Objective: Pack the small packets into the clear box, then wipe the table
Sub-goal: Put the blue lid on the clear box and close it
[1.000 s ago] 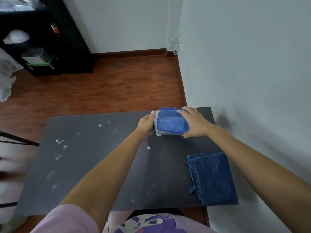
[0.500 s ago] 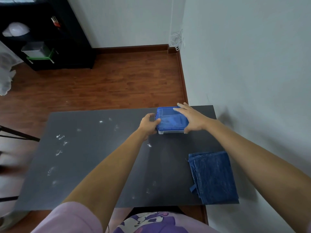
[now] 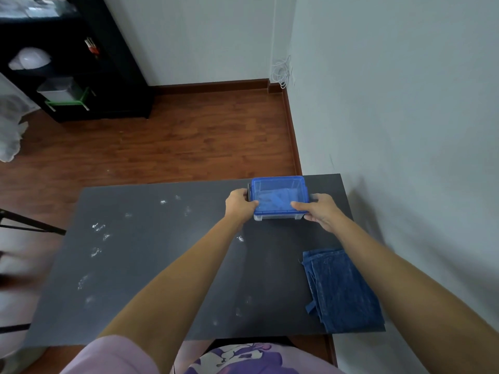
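The clear box (image 3: 278,197) with its blue lid on stands at the far right of the dark table (image 3: 167,265), close to the back edge. Pale shapes of the packets show faintly through the lid. My left hand (image 3: 240,205) grips the box's left end and my right hand (image 3: 318,210) grips its right end, thumbs on the lid's front corners. A folded blue denim cloth (image 3: 341,290) lies at the table's near right corner, untouched.
White smudges (image 3: 98,228) are scattered over the table's left and middle. A white wall (image 3: 405,130) runs along the table's right side. A black shelf unit (image 3: 67,63) stands far left on the wooden floor. A black stand leg (image 3: 29,225) pokes in at left.
The box was tilted up in my hands a second ago; it now sits level on the table, farther back. My right hand slid from the lid's top to the box's right end.
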The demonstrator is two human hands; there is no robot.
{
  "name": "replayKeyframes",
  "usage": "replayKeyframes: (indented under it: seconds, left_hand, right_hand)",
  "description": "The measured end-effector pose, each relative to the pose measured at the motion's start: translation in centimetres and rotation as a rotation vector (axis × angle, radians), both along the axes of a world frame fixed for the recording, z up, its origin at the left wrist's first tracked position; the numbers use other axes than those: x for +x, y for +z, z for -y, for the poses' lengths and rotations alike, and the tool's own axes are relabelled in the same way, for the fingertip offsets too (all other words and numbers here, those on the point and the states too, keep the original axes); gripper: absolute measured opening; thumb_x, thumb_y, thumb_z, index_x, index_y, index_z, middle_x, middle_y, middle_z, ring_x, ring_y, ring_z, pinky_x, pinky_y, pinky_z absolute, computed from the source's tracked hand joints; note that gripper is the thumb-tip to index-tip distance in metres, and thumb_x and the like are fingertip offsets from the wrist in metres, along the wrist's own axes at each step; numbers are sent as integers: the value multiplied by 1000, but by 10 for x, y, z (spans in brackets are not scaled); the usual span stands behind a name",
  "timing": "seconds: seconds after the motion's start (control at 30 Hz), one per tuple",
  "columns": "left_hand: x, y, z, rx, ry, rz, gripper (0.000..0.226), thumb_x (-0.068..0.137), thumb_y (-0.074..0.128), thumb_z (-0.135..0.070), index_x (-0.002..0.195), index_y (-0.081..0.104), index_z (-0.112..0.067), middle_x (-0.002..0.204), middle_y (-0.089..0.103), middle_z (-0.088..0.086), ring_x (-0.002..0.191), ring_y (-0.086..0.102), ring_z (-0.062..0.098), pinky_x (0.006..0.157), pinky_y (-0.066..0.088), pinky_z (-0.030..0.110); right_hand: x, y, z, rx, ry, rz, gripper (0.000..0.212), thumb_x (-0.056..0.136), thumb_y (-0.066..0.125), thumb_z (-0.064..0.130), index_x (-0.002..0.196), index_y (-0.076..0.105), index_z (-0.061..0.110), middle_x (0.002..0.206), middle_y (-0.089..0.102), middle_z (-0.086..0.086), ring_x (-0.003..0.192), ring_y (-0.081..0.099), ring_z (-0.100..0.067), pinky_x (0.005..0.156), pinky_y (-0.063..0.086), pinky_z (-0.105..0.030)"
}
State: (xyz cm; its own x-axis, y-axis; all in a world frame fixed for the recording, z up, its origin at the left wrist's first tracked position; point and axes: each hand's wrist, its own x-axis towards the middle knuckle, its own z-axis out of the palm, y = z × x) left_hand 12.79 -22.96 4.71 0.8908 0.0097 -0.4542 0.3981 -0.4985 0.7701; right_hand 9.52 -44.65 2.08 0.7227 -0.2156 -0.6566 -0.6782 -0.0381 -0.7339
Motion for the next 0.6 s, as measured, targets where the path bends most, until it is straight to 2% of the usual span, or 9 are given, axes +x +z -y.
replayKeyframes:
  seconds: [0.07, 0.17, 0.23, 0.37, 0.43, 0.5, 0.57, 0.6]
  left_hand:
    - [-3, 2, 5, 44, 2, 23, 12, 85, 58, -4, 92, 62, -13, 104, 70, 13, 90, 65, 26, 82, 55, 34]
    - [-7, 4, 9, 93, 11, 45, 14, 85, 54, -2, 88, 61, -13, 102, 70, 14, 90, 65, 28, 81, 55, 34]
    - [-9, 5, 11, 124, 10, 55, 18, 86, 51, -1, 94, 65, -8, 99, 69, 14, 91, 65, 30, 83, 55, 36]
    - [-9, 6, 14, 173, -2, 65, 22, 87, 48, 1, 99, 65, -5, 82, 58, 9, 75, 54, 26, 71, 50, 32]
    - [-8, 7, 14, 170, -2, 66, 23, 86, 48, 1, 99, 65, -5, 80, 57, 7, 73, 53, 25, 70, 49, 30]
    - [-8, 7, 14, 172, 1, 65, 22, 87, 49, 1, 99, 66, -5, 81, 59, 8, 74, 54, 25, 73, 51, 32]
    - [-9, 8, 14, 174, 5, 63, 21, 87, 50, 1, 100, 66, -4, 86, 63, 11, 79, 58, 26, 79, 54, 35]
    - [-10, 8, 14, 172, 7, 63, 21, 88, 50, 0, 101, 66, -4, 89, 65, 13, 81, 59, 27, 81, 55, 36]
  right_hand:
    - [0, 1, -1, -24, -9, 18, 54, 68, 89, 22, 112, 63, 7, 118, 68, -10, 104, 66, -24, 71, 54, -29]
    - [-2, 4, -3, -109, -15, 34, 59, 65, 91, 24, 113, 61, 5, 117, 67, -10, 106, 65, -27, 86, 57, -41]
    - [-5, 6, -6, -200, -9, 66, 61, 64, 91, 27, 113, 61, 6, 115, 67, -9, 105, 65, -27, 92, 56, -45]
    - [-14, 13, -19, -413, 55, 221, 46, 71, 86, 30, 105, 63, 10, 106, 69, -6, 93, 65, -22, 72, 51, -28]
    - [-15, 15, -25, -491, 97, 273, 43, 77, 81, 29, 109, 62, 7, 106, 68, -8, 98, 66, -26, 72, 51, -28]
    - [-16, 16, -30, -514, 131, 281, 54, 83, 75, 30, 127, 56, 3, 121, 65, -13, 114, 62, -31, 89, 54, -36]
    - [-18, 18, -33, -525, 142, 242, 74, 88, 70, 31, 147, 36, 1, 141, 53, -16, 132, 49, -34, 108, 43, -44]
    - [-20, 18, -34, -530, 143, 237, 78, 90, 68, 31, 151, 29, 1, 145, 49, -17, 135, 46, -34, 111, 39, -44]
